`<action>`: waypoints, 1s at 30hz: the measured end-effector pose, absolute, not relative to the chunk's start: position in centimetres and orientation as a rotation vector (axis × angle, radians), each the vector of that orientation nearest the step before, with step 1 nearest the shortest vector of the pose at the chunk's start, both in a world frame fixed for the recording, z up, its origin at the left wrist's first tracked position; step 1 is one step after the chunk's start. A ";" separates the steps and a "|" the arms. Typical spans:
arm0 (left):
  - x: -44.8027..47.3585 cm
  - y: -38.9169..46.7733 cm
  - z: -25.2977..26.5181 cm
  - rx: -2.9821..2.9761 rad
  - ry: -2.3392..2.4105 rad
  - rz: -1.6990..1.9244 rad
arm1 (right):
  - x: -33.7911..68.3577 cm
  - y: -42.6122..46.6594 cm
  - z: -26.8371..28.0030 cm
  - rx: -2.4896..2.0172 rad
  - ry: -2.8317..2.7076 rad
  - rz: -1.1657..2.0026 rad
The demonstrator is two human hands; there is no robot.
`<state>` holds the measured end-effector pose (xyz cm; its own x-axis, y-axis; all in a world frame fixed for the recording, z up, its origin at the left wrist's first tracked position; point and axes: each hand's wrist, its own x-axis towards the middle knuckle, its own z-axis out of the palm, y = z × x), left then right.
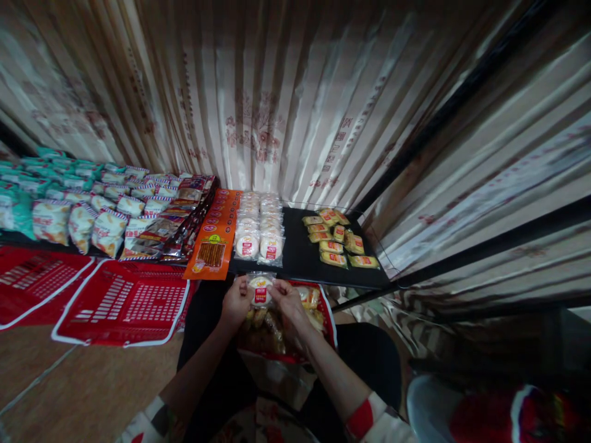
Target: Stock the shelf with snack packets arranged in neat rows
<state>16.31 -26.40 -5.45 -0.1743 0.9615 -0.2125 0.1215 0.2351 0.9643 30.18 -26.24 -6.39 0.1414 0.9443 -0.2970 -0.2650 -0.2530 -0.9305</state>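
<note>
Between my two hands is a round, pale snack in a clear wrapper with a red label, likely a rice cracker packet [261,290]. My left hand [237,301] pinches its left edge, and my right hand [290,301] pinches the right edge. Both hands are over a red basket [329,317] on my lap, which holds several wrapped snacks partly hidden by my forearms. Just beyond my hands, two rows of matching round packets [259,231] lie on a black shelf [295,246].
Small yellow packets [332,246] lie at the shelf's right end. Left of the round packets are an orange bag [212,237], dark red bags [184,215], white bags [108,231] and green bags [16,206]. Red baskets [122,304] stand below at left. A curtain [258,92] hangs behind, with a dark pole [443,104] at right.
</note>
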 end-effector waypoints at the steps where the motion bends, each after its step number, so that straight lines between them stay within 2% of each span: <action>1: 16.4 -26.3 -5.4 1.125 1.595 1.094 | 30.1 -25.8 -6.2 -1.303 -0.754 1.372; 11: 17.8 -25.9 -5.3 1.632 1.855 1.136 | 28.1 -21.3 -5.1 -1.314 -0.824 1.320; 20: 18.3 -23.8 -5.6 1.650 2.013 1.010 | 27.0 -18.8 -5.6 -1.383 -1.064 1.192; 30: 18.9 -21.8 -5.7 1.632 2.126 1.153 | 27.3 -18.4 -5.9 -1.470 -1.369 0.995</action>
